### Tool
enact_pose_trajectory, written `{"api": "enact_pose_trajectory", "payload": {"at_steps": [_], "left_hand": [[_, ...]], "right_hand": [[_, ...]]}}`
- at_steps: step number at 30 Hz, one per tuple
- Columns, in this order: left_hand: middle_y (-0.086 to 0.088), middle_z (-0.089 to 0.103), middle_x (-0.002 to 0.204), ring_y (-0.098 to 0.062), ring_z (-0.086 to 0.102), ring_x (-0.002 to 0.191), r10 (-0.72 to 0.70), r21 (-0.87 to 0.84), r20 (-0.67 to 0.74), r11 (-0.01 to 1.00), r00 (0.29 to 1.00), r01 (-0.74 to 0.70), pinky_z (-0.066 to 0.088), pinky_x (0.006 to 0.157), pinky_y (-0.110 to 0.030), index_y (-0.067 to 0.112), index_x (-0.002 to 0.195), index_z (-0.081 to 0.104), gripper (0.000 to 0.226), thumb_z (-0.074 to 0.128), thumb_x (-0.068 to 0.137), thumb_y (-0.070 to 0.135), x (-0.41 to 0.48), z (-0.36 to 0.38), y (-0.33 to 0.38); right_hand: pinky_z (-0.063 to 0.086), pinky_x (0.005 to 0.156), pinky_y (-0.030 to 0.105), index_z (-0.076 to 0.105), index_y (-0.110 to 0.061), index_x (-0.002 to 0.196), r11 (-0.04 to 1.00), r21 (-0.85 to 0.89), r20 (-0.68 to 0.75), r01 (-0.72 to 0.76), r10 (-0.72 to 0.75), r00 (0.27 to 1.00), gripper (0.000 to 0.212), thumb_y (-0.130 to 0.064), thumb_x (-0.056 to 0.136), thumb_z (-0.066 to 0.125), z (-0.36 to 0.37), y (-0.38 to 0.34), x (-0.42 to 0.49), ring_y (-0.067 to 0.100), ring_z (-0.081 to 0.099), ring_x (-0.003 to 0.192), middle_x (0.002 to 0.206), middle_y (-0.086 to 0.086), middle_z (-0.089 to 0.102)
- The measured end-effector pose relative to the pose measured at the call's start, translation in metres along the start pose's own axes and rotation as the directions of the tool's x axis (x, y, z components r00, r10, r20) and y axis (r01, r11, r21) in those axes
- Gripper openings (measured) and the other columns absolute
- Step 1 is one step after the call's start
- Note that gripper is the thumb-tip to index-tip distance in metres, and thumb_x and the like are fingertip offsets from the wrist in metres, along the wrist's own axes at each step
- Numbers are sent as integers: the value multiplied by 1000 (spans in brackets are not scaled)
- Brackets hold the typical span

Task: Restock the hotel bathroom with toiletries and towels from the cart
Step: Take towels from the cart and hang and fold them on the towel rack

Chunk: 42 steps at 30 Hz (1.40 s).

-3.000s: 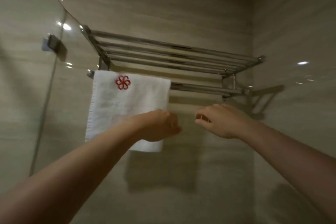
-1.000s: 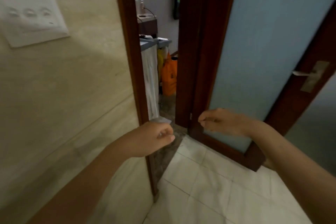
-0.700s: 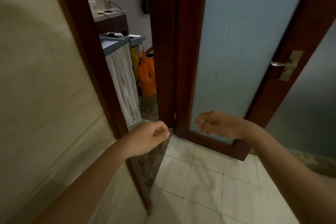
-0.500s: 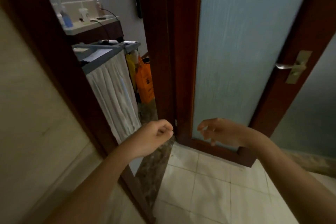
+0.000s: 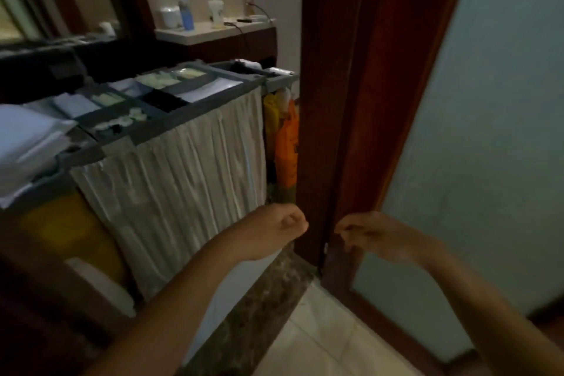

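The housekeeping cart [image 5: 122,140] stands just outside the bathroom doorway, at the left. Its grey top tray holds small toiletry items in compartments [image 5: 158,91], and folded white linen [image 5: 27,134] lies at its left end. A pleated white curtain [image 5: 183,180] covers its side. My left hand [image 5: 274,230] is a loose fist in front of the curtain's lower right corner, holding nothing. My right hand [image 5: 378,236] hangs with curled fingers before the door's edge, empty too.
The dark wooden door [image 5: 366,101] with a frosted glass panel [image 5: 494,137] stands open on the right. Orange and yellow bags [image 5: 285,143] hang at the cart's far end. A counter [image 5: 213,32] with bottles lies behind. A dark stone threshold [image 5: 259,308] meets pale floor tiles [image 5: 329,342].
I turned away from the towel rack with the hung white towel and moved to the doorway. The cart has come much closer and fuller into view. Both hands stay empty.
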State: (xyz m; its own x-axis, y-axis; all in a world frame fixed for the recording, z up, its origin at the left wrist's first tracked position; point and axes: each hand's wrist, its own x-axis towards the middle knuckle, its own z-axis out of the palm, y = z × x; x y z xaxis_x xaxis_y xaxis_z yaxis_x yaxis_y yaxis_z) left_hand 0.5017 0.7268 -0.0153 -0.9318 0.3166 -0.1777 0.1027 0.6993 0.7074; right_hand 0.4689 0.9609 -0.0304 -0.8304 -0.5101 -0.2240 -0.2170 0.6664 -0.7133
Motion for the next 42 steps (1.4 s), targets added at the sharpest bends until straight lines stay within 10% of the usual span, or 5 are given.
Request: {"api": "enact_pose_trajectory", "payload": {"at_steps": [9,13,30,42], "left_hand": [[1,62,112,-11,57,104,-160,-157,-191,979,969,131,44,94,-28,20,112,60,23,45,95,27,55,-75,-37],[-6,60,110,-20,56,107,-165,-147,-241,980,956,132,43,96,-34,12,115,57,26,42,97,23,74,-126,-74],[3,57,112,-10,54,102,-300,-14,-362,948,883,317,42,85,-19,20,121,54,30,43,96,32,126,-310,-210],[15,55,103,1,53,92,-480,-138,-648,837,592,529,45,75,-11,29,120,51,29,44,94,40,111,-388,-288]], "right_hand": [[46,59,8,62,-16,101,973,-55,69,226,-222,973,16,-19,97,47,-50,-23,155,-5,62,65,84,-1,66],[47,63,8,57,-40,92,948,-20,77,317,-314,946,18,-26,96,46,-54,-51,219,-2,63,72,84,-5,67],[47,67,9,61,-20,105,875,-11,289,484,-460,839,18,-23,96,47,-12,-186,459,1,62,78,89,-5,65],[49,73,19,60,-29,107,729,22,470,684,-611,637,16,-29,95,49,36,-295,610,1,62,79,86,-13,64]]}}
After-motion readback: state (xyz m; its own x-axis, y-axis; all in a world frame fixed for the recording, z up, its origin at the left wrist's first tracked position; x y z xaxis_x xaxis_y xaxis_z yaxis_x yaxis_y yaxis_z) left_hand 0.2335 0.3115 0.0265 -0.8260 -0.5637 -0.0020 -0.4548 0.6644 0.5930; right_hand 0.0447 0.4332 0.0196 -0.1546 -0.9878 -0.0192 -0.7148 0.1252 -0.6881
